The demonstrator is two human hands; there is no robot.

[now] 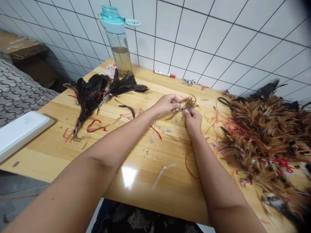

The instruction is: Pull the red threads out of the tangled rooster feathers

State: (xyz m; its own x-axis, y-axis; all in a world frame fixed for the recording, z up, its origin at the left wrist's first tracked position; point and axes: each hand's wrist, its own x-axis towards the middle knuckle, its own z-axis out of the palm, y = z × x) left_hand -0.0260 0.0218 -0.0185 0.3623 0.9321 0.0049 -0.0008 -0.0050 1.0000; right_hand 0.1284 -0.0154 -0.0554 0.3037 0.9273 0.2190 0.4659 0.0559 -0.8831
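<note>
A small bunch of brown feathers (pixel 190 103) is held up between my two hands over the middle of the table. My left hand (pixel 168 105) pinches it from the left, fingers curled together. From the right, my right hand (pixel 193 120) grips its lower part between thumb and fingers. The fingertips hide part of the quills. Beneath and around my hands lie loose feather bits and a short red string (pixel 155 132).
A large heap of brown feathers (pixel 267 129) with tangled red strings covers the right side. Black feathers (pixel 89 94) lie at the left, before a water bottle (pixel 120 48). A red marker (pixel 164 74) lies by the tiled wall. A white box-like object (pixel 24 131) sits at the left edge.
</note>
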